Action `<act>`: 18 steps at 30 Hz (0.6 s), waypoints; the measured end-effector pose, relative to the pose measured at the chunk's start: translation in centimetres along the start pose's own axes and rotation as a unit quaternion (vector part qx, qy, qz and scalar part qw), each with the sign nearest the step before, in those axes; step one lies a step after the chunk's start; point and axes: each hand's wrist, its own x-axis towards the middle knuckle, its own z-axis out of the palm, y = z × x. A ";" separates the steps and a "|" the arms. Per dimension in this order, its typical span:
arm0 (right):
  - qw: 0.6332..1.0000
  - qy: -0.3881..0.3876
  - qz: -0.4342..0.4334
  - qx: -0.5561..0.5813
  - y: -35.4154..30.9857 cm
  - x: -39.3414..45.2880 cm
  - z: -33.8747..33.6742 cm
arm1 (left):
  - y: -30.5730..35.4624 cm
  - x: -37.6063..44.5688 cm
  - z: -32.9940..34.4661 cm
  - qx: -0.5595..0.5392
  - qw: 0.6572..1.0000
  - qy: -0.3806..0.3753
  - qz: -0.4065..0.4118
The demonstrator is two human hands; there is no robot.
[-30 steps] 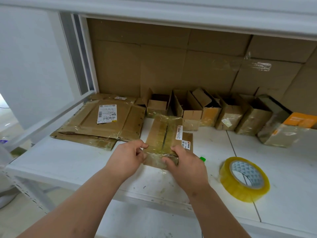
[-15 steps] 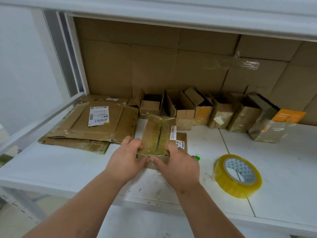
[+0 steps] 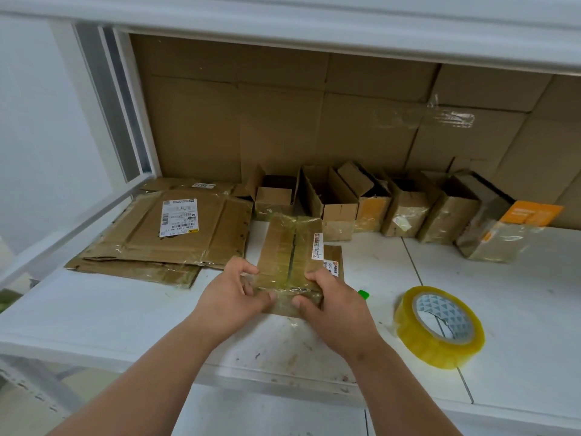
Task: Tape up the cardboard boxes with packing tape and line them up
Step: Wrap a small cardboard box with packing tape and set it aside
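A small cardboard box (image 3: 290, 247) with glossy tape over its top seam rests on the white shelf (image 3: 125, 313). My left hand (image 3: 232, 294) grips its near left corner and my right hand (image 3: 330, 302) its near right corner, both thumbs pressing on the taped front edge. A roll of yellowish packing tape (image 3: 440, 325) lies flat to the right of my right hand. Along the back stands a row of several small open boxes (image 3: 339, 202), leaning against the cardboard wall.
Flattened cardboard sheets (image 3: 176, 234) with a white label are stacked at the left. A box with an orange flap (image 3: 515, 228) ends the row at the right. A small green object (image 3: 363, 294) peeks out beside my right hand. An upper shelf (image 3: 314, 23) hangs overhead.
My thumbs have slid closer together along the box's front edge, pressing the tape down. The box stays in place; the view has shifted slightly.
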 end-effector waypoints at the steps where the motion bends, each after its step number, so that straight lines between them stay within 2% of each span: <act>1: 0.999 -0.001 0.011 0.046 0.1 -0.2 0.0 | 0.0 -0.1 -0.1 -0.039 0.999 0.004 -0.019; 4: 0.982 0.037 0.065 0.171 -0.2 -0.6 0.3 | -0.3 -0.1 0.4 -0.063 0.997 -0.002 -0.054; 8: 0.989 0.041 0.077 0.123 0.1 -0.1 1.0 | -0.4 -0.3 0.7 -0.131 0.988 -0.004 -0.077; 11: 0.984 0.057 0.061 0.155 -0.1 0.0 0.6 | -0.1 -0.5 0.6 -0.173 0.983 0.000 -0.057; 16: 0.958 0.074 0.046 0.273 -0.8 -0.2 0.2 | 1.3 -1.3 0.3 -0.332 0.942 0.000 -0.053; 18: 0.949 0.073 0.045 0.304 -1.0 -0.5 -0.2 | 1.7 -1.6 0.1 -0.365 0.930 -0.005 -0.042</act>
